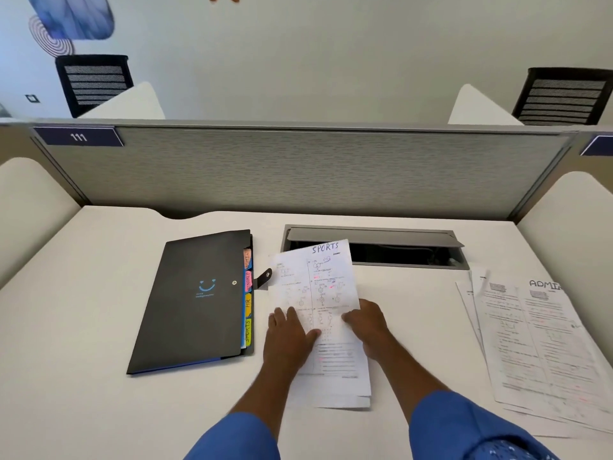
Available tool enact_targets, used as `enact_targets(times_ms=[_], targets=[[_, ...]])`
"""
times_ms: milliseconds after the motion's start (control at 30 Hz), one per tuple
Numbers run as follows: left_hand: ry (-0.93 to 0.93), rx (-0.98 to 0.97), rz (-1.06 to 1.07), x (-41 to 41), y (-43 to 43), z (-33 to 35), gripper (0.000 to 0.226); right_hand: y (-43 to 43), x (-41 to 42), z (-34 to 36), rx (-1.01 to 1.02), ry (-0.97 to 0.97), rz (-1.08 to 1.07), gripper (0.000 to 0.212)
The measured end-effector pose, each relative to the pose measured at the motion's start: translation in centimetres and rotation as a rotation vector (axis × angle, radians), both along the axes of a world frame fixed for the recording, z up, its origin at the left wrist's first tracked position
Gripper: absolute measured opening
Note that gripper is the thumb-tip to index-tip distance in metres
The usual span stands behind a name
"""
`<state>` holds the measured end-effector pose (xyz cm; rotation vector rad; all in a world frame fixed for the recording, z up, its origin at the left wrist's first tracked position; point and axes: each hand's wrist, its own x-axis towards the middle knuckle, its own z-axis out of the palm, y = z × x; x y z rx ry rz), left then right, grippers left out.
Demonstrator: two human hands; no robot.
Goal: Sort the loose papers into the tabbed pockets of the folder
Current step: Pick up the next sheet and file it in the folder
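Observation:
A black tabbed folder (195, 300) lies closed on the desk at the left, with coloured tabs along its right edge reading ADMIN, FINANCE, HR and SPORTS. Just right of it sits a small stack of printed papers (335, 380). The top sheet (318, 277), headed "SPORTS", is tilted up off the stack. My left hand (290, 333) lies on the sheet's left side with its fingers spread. My right hand (368, 322) grips the sheet's right edge. A second pile of papers (537, 340), its top sheet headed "ADMIN", is fanned out at the right.
A grey cable hatch (374, 235) stands open in the desk behind the lifted sheet. A grey partition (298, 167) closes off the back, with white side panels at both ends. Two black chairs stand beyond it.

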<state>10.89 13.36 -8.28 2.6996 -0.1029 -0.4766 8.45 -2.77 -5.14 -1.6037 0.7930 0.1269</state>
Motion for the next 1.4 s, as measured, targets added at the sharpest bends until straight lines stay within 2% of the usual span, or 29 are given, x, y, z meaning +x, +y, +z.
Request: enact_targets(times_ms=[133, 333, 400, 567, 733, 933, 1167, 1233, 1400], targets=[[0.003, -0.100, 0.077, 0.9, -0.4, 1.0, 0.096, -2.1, 0.1, 1.1, 0.027, -0.067, -0.001, 0.028], [-0.071, -0.423, 0.279, 2.6, -1.5, 3.6, 0.102, -4.4, 0.4, 2.7, 0.123, -0.195, 0.003, 0.033], [-0.124, -0.493, 0.324, 3.1, -1.9, 4.6, 0.093, -4.9, 0.7, 3.4, 0.122, -0.244, -0.016, 0.032], [-0.307, -0.670, 0.327, 4.4, -2.7, 7.7, 0.035, -5.6, 1.6, 5.9, 0.095, -0.400, -0.021, 0.035], [-0.402, -0.657, 0.332, 4.9, -3.1, 9.2, 0.010, -6.1, 1.8, 7.3, 0.122, -0.495, -0.052, 0.033], [-0.286, -0.640, 0.290, 3.5, -2.8, 7.9, 0.020, -5.8, 1.0, 5.7, 0.029, -0.411, -0.075, 0.035], [-0.264, -0.589, 0.276, 3.7, -2.7, 7.9, 0.020, -5.8, 1.3, 5.3, -0.081, -0.310, -0.021, 0.019], [-0.263, -0.599, 0.277, 4.1, -2.6, 8.1, 0.021, -5.9, 1.6, 5.3, -0.118, -0.294, -0.007, 0.020], [-0.231, -0.619, 0.310, 5.3, -1.6, 7.9, 0.024, -5.1, 2.2, 5.5, 0.046, -0.286, 0.022, 0.028]])
